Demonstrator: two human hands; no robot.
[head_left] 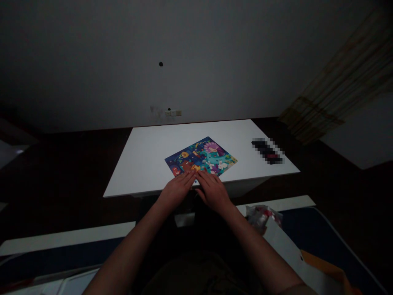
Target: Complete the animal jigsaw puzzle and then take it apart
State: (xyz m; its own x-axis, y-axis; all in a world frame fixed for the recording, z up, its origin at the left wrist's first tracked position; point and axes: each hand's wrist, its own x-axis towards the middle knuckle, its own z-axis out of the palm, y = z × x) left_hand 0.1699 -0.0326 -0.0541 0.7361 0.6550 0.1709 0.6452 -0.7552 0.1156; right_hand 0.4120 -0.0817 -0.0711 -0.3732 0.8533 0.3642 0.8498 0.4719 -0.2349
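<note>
The flat, square, multicoloured cartoon-print jigsaw board lies on the white rectangular surface, turned so that one corner points at the near edge. It sits close to the near edge, about midway between the left and right corners.

Both hands rest palm-down at that near corner of the board. The left hand and the right hand lie side by side, index fingertips almost meeting. The fingers are extended flat, spread slightly and closed on nothing; they press or rest on the board's nearest corner and the surface just in front of it. Whether the fingertips bear down hard cannot be told in this dim light.

Handling, as a judgement:
- Weight: light; a thin sheet of card.
- Stiffness: moderately stiff as a whole, but if it is made of loose interlocked pieces it will buckle or separate when lifted by one corner.
- Surface: the printed face looks smooth and will likely slide readily on the smooth surface.
- Hold: support two opposite edges with flat fingers beneath, or slide it by flat palm pressure.

A dark, blurred oblong object lies near the right edge, well apart from the board.
</note>
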